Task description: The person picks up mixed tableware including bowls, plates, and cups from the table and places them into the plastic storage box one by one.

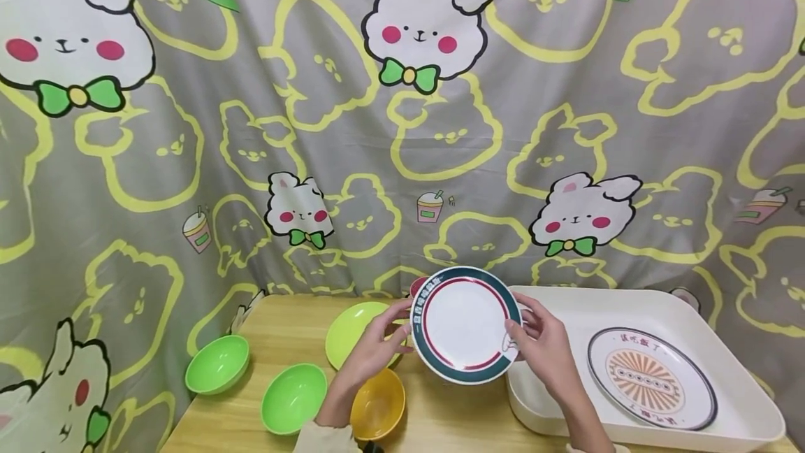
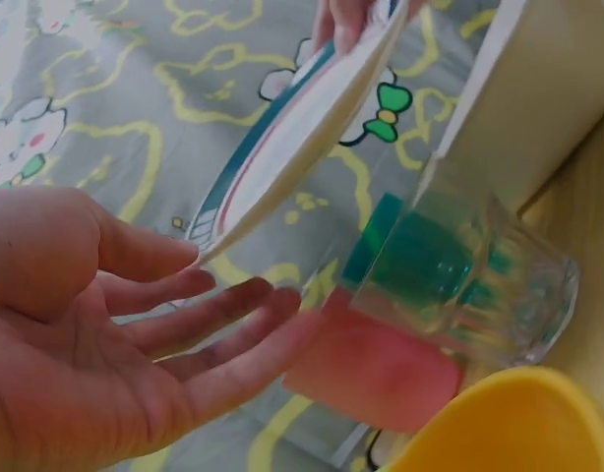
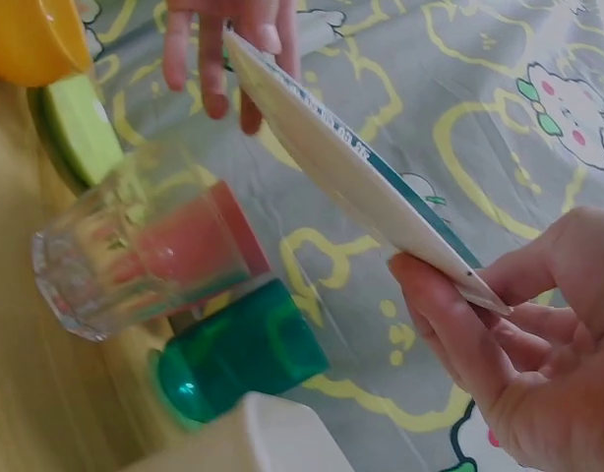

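Observation:
A round white plate [image 1: 467,325] with a teal rim band and a red ring is held up above the table, its face tilted toward the head camera. My right hand [image 1: 544,338] pinches its right edge, thumb on the face and fingers behind, as the right wrist view shows. At the opposite edge, my left hand [image 1: 377,341] has the rim between thumb and index finger, with its other fingers [image 2: 233,379] spread out below. Under the plate stand a clear glass [image 2: 479,275], a teal cup [image 3: 248,349] and a pinkish-red cup [image 2: 381,364].
To the right is a white tub [image 1: 547,299] with a patterned oval plate [image 1: 650,377] inside. Two green bowls [image 1: 216,363], an orange-yellow bowl [image 1: 377,404] and a lime-green plate [image 1: 349,324] stand on the left of the wooden table [image 1: 277,327]. A patterned curtain [image 1: 352,145] hangs behind.

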`<state>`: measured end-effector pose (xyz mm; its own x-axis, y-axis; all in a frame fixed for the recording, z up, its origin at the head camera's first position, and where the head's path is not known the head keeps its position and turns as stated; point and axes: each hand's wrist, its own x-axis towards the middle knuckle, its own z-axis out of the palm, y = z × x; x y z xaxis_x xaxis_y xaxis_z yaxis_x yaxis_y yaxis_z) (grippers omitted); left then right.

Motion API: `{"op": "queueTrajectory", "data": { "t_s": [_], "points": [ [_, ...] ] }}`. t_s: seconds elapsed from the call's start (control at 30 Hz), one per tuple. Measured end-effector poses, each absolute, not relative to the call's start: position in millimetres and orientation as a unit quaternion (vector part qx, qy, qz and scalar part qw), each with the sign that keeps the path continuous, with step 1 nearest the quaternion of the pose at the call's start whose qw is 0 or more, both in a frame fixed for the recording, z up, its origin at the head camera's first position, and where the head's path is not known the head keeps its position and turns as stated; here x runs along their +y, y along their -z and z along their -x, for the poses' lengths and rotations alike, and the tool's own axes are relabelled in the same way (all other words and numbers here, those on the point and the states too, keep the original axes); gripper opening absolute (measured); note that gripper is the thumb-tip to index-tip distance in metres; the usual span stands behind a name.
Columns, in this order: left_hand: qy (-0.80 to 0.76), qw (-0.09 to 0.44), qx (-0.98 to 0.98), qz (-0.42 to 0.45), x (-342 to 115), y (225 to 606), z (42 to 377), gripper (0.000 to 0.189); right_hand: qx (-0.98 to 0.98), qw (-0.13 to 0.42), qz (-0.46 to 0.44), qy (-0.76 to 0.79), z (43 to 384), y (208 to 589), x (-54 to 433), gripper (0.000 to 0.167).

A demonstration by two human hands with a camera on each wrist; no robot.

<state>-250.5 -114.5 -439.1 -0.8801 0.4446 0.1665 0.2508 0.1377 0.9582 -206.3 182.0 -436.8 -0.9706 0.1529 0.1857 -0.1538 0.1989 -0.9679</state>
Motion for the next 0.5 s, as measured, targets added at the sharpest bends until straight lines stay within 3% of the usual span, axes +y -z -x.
{"op": "queueTrajectory", "data": {
  "t_s": [0.33, 0.5],
  "points": [
    [-0.491, -0.079, 0.838, -0.225, -137, 436, 255, 0.030, -0.811, 0.258, 0.032, -0.525, 201, 427, 226, 0.045],
    [-0.405, -0.100, 0.878, -0.235, -147, 435, 261, 0.031, -0.850, 0.276, 0.043, -0.447, 195, 421, 254, 0.045]
  ]
}}
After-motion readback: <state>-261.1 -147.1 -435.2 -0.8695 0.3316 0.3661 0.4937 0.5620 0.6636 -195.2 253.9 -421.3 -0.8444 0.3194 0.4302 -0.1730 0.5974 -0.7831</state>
